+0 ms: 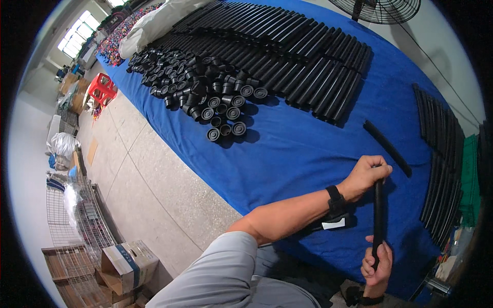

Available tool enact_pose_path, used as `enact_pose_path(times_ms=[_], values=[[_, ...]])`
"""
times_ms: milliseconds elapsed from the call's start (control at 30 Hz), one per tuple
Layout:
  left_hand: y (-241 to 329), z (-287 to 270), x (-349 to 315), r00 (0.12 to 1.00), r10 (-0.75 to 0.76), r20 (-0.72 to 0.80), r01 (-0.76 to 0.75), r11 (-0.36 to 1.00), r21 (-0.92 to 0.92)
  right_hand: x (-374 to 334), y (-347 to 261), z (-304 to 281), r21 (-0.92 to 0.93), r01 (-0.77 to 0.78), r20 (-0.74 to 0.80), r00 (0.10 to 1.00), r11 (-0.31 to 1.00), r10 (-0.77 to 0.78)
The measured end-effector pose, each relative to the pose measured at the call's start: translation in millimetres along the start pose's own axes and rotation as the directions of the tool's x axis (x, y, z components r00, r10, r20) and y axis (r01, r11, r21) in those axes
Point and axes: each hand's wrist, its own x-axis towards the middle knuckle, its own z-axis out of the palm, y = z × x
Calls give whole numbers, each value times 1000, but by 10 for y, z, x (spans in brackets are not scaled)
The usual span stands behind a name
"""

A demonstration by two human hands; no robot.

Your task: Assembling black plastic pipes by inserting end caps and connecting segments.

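Note:
A black tube [379,210] stands roughly up and down in the picture between my hands. My left hand [365,177], with a black band on its wrist, is closed round the tube's upper end. Lower down, the fingers of my right hand [377,263] wrap the tube near its bottom end. Just beyond my left hand a single loose black tube [387,148] lies slanted on the blue cloth [303,154]. A white slip [334,224] lies below my left wrist.
Rows of black tubes [328,77] cover the far side of the table, with a heap of black caps [226,105] to their left. More tubes [439,154] lie at the right edge. A fan [382,10], a red stool [102,90] and a cardboard box [131,264] stand around.

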Motion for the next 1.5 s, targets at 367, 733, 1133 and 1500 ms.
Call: enact_pose_path(times_ms=[367, 733, 1133, 1500], values=[[117, 6, -82, 997, -20, 79, 15, 998, 58, -42, -9, 66, 379, -275, 327, 933, 884, 150], [133, -84, -33, 990, -133, -40, 137, 983, 123, 215, -777, 295, -971, 219, 212, 974, 97, -76], [114, 7, -31, 985, -150, 85, 152, 988, -7, 1810, -2798, -301, -869, -99, 275, 717, -484, -641], [98, 25, -15, 968, -233, 97, 222, 968, 114, 2822, -3341, -545, -798, -499, -158, 714, -338, -682]])
